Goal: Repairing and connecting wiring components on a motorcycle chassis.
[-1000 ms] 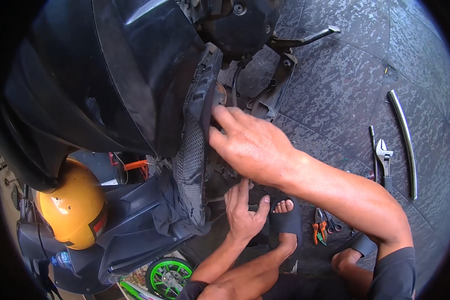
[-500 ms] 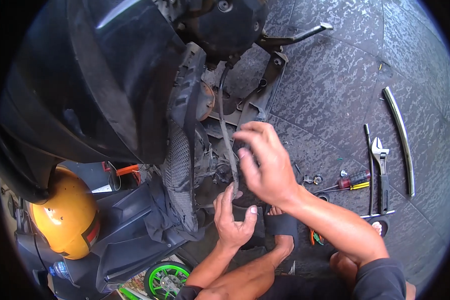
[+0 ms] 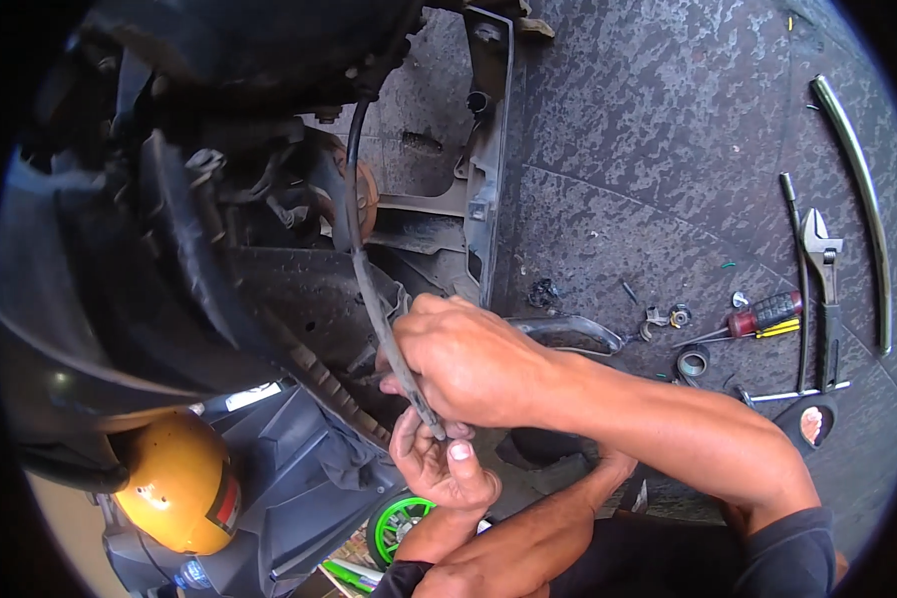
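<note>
The black scooter body (image 3: 169,229) was seen tipped over, its underside and dark inner panels turned toward the camera, so that the parts beneath were open to reach. It was set on a floor (image 3: 668,149) of mottled grey paving. A yellow helmet (image 3: 174,483) was left low at the left, beside the bodywork and clear of the work.

A grey cable (image 3: 364,269) was observed running down from the machine's dark underside, past a rusty round part, to the hands. The right hand (image 3: 463,359) was closed around the cable's lower stretch, evidently to keep it taut and steady. The left hand (image 3: 439,468) was held just below, fingers curled up at the cable's free end; whether it was pinched there could not be told.

Tools were laid out on the floor to the right, within arm's reach: a curved metal strip (image 3: 857,189), an adjustable wrench (image 3: 822,269), a long thin rod (image 3: 797,279), a red-handled screwdriver (image 3: 762,317), and small rings and fasteners (image 3: 683,339) near it.
</note>
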Demonstrator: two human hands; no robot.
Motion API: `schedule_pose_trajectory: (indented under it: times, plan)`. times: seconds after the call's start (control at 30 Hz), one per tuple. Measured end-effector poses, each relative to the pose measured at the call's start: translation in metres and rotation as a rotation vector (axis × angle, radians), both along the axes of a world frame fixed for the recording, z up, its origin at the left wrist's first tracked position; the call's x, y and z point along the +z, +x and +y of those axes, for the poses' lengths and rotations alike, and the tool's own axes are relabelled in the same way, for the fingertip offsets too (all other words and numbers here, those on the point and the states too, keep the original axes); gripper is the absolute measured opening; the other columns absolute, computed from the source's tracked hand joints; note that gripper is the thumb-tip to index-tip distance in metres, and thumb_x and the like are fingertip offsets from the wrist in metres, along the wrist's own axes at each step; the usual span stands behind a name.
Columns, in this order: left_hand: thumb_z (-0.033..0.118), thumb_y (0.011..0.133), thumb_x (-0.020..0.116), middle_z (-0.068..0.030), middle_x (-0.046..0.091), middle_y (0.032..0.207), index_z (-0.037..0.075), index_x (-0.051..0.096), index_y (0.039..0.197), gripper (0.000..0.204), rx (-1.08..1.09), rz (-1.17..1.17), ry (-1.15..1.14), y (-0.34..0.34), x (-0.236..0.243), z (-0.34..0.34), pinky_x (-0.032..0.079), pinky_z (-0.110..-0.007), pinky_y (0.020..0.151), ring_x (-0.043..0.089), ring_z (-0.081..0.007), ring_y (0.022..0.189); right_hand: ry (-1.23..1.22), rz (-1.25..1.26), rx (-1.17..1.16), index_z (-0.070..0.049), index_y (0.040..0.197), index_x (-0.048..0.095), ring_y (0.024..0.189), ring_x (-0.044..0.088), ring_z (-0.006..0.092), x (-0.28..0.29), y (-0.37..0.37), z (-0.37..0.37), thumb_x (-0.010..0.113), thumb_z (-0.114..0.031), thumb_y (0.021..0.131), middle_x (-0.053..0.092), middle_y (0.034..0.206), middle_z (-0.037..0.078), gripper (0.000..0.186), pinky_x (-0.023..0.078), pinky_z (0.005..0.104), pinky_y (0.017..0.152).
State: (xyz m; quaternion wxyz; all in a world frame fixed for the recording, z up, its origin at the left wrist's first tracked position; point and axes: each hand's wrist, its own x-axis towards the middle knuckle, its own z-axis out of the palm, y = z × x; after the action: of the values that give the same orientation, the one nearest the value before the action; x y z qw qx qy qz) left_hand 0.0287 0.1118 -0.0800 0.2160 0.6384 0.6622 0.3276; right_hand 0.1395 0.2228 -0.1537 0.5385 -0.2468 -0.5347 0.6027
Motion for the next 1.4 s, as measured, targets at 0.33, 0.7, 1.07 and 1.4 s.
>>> schedule_pose_trajectory:
  times: [0.33,0.7,1.07,1.4]
  plan:
    - [0.023,0.088,0.056,-0.0241,0.057,0.122,-0.006,0.013,0.142,0.075,0.019,0.036,-0.037,-0.004,-0.004,0.003,0.045,-0.035,0.093,0.058,-0.0239,0.108,-0.281,0.014,-0.406,-0.002,0.08,0.055,0.074,0.061,0.0336,0.015,-0.016,0.001,0.067,-0.014,0.081,0.056,0.078,0.012,0.018,0.051,0.0433,0.059]
    - [0.02,0.087,0.061,-0.0139,0.062,0.104,0.004,0.015,0.145,0.075,-0.052,-0.084,-0.065,-0.007,-0.013,0.0,0.048,-0.03,0.08,0.057,-0.0165,0.09,-0.409,-0.081,-0.05,0.004,0.087,0.061,0.081,0.066,0.0435,0.009,0.004,0.013,0.064,-0.015,0.084,0.066,0.084,0.025,0.019,0.053,0.05,0.07]
    - [0.013,0.086,0.06,-0.0156,0.052,0.109,-0.009,0.032,0.139,0.063,-0.128,0.251,-0.011,-0.029,-0.003,0.001,0.042,-0.036,0.092,0.049,-0.0219,0.097,-0.478,-0.055,0.343,0.006,0.107,0.064,0.095,0.066,0.0394,0.0,0.056,0.012,0.051,-0.016,0.09,0.067,0.094,0.027,0.031,0.05,0.0443,0.086]
    - [0.019,0.084,0.061,-0.0205,0.048,0.115,-0.011,0.038,0.136,0.064,-0.05,0.384,-0.089,-0.019,-0.008,0.006,0.04,-0.041,0.094,0.05,-0.0299,0.103,-0.349,-0.14,0.109,0.004,0.111,0.065,0.097,0.065,0.0337,0.004,0.027,-0.009,0.069,-0.005,0.08,0.065,0.105,0.024,0.033,0.051,0.0383,0.087]
